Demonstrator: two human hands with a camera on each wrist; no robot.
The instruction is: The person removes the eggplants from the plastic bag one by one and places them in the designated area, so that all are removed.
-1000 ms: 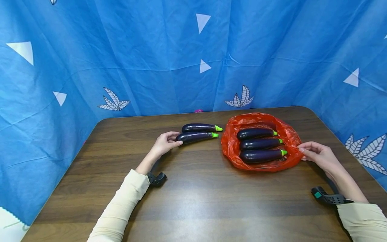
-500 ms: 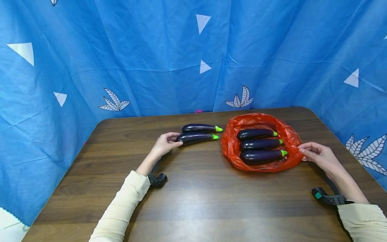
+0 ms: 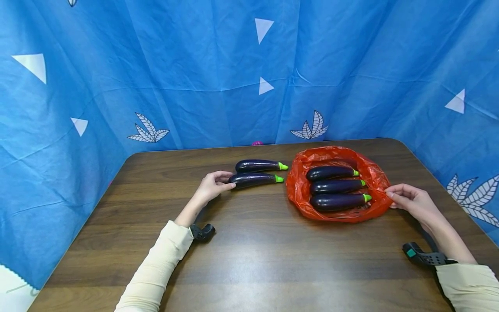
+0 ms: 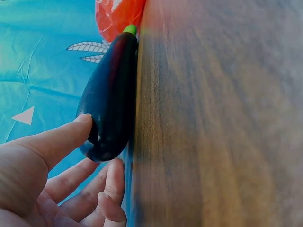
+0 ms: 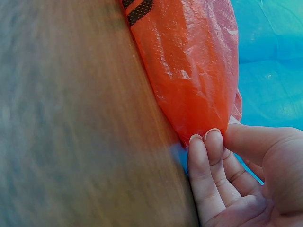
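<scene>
Glossy dark-purple elongated eggplant with bright green stem cap [image 3: 253, 180], near middle of head view: on its side, near-horizontal in frame, blunt end left, cap right; left hand [image 3: 210, 187] grips the blunt end, thumb on the near side. Second dark-purple eggplant with green cap [image 3: 255, 165] lies just above it in frame, roughly parallel. Crinkled, thin red plastic bag [image 3: 295, 184] right of centre, mouth wide open and facing up; right hand [image 3: 413, 200] pinches its right edge between thumb and fingertips. Inside: three dark-purple eggplants with green caps [image 3: 335, 186], stacked in a row down the frame, caps right.
</scene>
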